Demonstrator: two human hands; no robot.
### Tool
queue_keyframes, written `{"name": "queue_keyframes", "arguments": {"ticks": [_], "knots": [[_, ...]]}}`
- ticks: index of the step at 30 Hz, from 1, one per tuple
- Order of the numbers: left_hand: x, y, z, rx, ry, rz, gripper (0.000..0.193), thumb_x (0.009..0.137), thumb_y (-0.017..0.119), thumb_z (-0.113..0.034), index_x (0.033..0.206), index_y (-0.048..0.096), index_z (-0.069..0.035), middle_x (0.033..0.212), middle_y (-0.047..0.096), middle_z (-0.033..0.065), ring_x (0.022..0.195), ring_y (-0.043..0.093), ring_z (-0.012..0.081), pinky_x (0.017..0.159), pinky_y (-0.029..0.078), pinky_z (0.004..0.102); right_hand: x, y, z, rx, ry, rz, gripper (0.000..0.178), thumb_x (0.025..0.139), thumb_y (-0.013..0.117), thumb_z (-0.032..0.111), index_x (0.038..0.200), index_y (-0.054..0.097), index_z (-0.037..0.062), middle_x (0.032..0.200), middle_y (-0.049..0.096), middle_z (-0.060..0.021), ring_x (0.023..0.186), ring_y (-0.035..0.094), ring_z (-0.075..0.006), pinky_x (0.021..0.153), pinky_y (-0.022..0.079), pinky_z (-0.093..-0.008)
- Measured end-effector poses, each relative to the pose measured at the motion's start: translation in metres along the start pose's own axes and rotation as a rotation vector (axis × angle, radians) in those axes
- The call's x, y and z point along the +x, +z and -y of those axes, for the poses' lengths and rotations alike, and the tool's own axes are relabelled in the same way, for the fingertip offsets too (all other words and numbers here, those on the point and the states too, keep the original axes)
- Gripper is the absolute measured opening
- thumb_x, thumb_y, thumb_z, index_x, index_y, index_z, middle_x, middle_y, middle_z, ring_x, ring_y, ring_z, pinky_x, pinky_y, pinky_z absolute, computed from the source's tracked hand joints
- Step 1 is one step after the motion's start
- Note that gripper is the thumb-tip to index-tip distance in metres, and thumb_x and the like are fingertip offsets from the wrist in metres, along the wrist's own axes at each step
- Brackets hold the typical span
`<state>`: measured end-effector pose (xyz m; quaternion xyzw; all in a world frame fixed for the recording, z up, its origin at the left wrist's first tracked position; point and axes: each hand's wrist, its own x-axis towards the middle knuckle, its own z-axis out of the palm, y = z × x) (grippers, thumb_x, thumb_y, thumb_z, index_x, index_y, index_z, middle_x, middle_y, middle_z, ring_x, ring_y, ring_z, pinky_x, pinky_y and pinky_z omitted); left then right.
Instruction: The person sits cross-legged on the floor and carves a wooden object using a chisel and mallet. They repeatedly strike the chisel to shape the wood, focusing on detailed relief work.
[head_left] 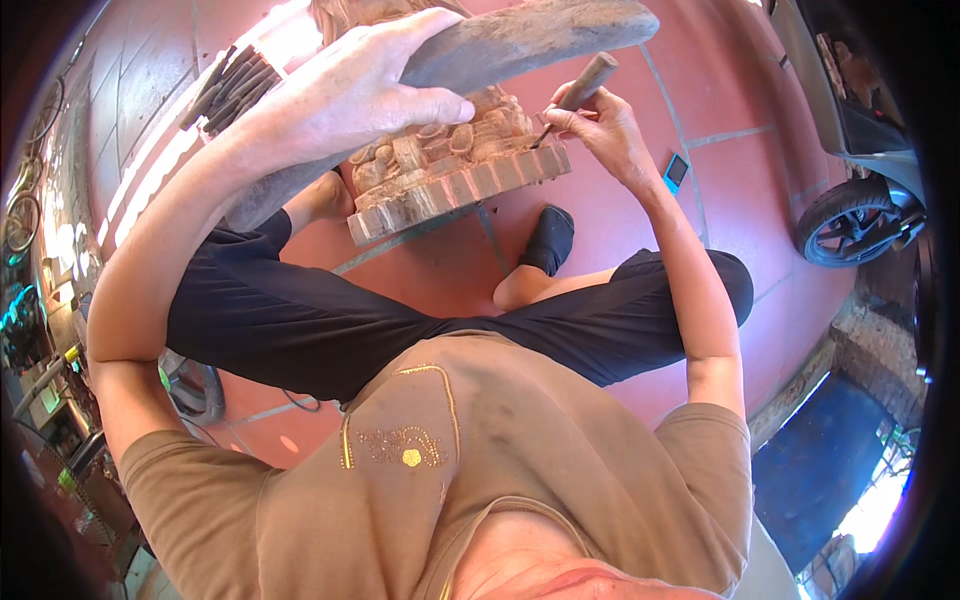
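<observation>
My left hand [350, 85] is closed round a long, thick, grey-brown wooden club [535, 42]. The club slants across the top of the view, with its rounded end at the upper right. My right hand [612, 135] grips a chisel by its wooden handle [588, 82], blade pointing down. The blade's tip meets the right part of a carved wooden block [455, 188], near its notched edge. Rounded, pebble-like shapes cover the carving's upper side. My left hand and the club hide part of it.
A bundle of dark-handled tools [236, 90] lies left on the red tiled floor [420, 265]. My foot in a dark sock [549, 240] rests near the block. Right of it are a small blue-screened device [676, 173] and a motorbike wheel [850, 222]. Clutter lines the left side.
</observation>
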<state>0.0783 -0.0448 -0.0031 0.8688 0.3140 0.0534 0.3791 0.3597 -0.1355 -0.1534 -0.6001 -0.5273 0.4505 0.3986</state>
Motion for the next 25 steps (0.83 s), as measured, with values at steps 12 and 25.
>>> {"name": "queue_keyframes", "arguments": {"ticks": [12,25], "knots": [[0.013,-0.009,-0.027,-0.297,0.337,-0.306,0.071,0.089,0.078,-0.020,0.147,0.042,-0.002,0.137,0.054,0.0202,0.124,0.055,0.0238,0.106,0.045,0.0367,-0.004,0.002,0.005,-0.026,-0.024,0.011,0.017,0.091,0.074,0.011,0.105,0.067,0.0022,0.092,0.072,-0.0052,0.080,0.068,-0.0115,0.074,0.056,-0.0287],[0.013,0.001,-0.021,0.072,0.223,-0.207,0.080,0.086,0.078,-0.029,0.153,0.038,-0.010,0.137,0.059,0.0171,0.125,0.058,0.0271,0.109,0.040,0.0379,-0.008,0.007,0.012,-0.218,-0.055,0.032,0.015,0.093,0.071,0.009,0.105,0.066,0.0019,0.097,0.072,-0.0059,0.088,0.069,-0.0129,0.081,0.056,-0.0302]]}}
